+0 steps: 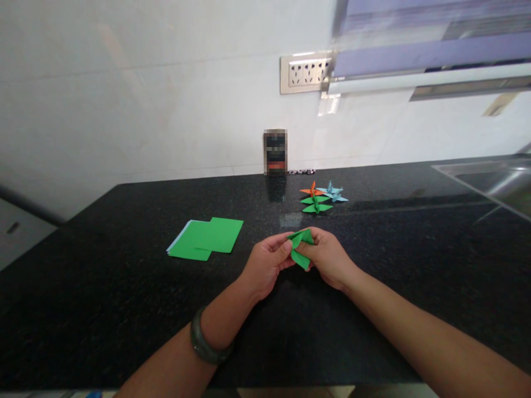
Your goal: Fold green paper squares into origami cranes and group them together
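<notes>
A partly folded piece of green origami paper [301, 255] is held between both hands above the dark countertop. My left hand [267, 261] pinches its left edge between thumb and fingers. On the other side, my right hand [329, 255] grips it, with the thumb pressed onto the paper between its raised flaps. The fingers behind the paper are partly hidden. Beyond the hands stand small folded paper cranes: an orange crane [312, 190], green cranes [317, 207] and light blue cranes [337, 194], close together.
Left of the hands lies a stack of square paper sheets [191, 240], green over light blue, with another green sheet [226, 235] overlapping it. A pixelated upright object [275, 153] stands against the tiled wall. A metal sink [504, 179] is set in the countertop [103, 298] at far right.
</notes>
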Demonstrator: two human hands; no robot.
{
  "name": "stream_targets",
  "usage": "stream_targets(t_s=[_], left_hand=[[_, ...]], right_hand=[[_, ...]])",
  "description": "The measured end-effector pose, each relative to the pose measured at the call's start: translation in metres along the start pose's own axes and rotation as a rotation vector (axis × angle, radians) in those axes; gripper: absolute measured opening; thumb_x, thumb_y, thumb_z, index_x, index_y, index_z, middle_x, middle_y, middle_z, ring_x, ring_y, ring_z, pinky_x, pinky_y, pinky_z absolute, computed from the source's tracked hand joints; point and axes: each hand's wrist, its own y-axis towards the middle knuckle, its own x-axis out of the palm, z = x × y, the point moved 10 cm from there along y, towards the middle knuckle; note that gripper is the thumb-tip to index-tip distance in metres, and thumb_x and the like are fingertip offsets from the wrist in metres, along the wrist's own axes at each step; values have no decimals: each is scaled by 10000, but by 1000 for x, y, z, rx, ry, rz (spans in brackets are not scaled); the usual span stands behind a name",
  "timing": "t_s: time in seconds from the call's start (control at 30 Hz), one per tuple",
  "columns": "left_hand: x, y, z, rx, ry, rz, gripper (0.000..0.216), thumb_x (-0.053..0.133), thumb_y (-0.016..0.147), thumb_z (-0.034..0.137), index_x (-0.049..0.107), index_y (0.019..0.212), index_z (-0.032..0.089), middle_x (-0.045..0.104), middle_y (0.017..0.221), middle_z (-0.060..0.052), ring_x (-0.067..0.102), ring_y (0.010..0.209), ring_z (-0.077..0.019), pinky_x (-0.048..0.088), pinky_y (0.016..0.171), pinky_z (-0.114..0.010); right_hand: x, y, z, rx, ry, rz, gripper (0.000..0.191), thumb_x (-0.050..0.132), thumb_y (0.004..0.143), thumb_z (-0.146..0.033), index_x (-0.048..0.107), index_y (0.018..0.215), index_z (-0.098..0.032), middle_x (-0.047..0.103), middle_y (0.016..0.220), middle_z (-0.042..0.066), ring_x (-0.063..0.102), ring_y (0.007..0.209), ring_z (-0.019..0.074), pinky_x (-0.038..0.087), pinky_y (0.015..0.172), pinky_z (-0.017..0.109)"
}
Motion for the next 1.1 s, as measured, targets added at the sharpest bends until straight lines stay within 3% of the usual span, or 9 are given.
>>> stream_targets(t_s=[0.23,0.47,0.57,0.7,0.83,1.1], left_hand=[[-8,0,2,28,22,65,387,747,611,305,661,936,114,665,805,-69,600,678,-147,476,654,-297],[-6,1,-1,50,69,53,384,732,633,302,653,949,97,665,780,-71,590,632,-135,482,599,-281],[-8,1,0,56,116,67,397,706,663,333,650,973,92,664,767,-70,582,606,-126,483,578,-276],[-11,-1,10,104,203,89,360,653,716,362,668,966,104,672,788,-70,598,670,-137,498,653,-297],[-5,-1,10,82,203,39,372,701,669,324,672,976,116,683,876,-86,620,758,-168,493,742,-334],[-5,-1,8,56,240,87,349,733,616,317,678,881,97,690,782,-73,625,665,-158,503,692,-322]], right_hand=[[8,-3,3,13,51,-54,298,730,587,-337,525,703,-153,523,526,-52,449,405,62,355,337,174],[5,-5,-6,-71,-99,-12,182,649,631,-225,503,721,-165,502,476,-81,453,377,62,390,353,175],[4,-4,-3,-40,-91,-15,181,645,632,-231,504,721,-163,509,475,-78,462,379,65,390,344,171],[3,-2,-1,9,-6,-40,210,665,628,-287,522,703,-152,540,506,-54,460,389,63,371,329,165],[0,-1,0,42,34,-43,225,692,598,-274,532,696,-149,532,494,-53,447,377,59,349,324,165],[4,-2,-2,-2,-105,-47,157,628,613,-190,521,723,-160,531,495,-58,450,368,66,374,335,173]])
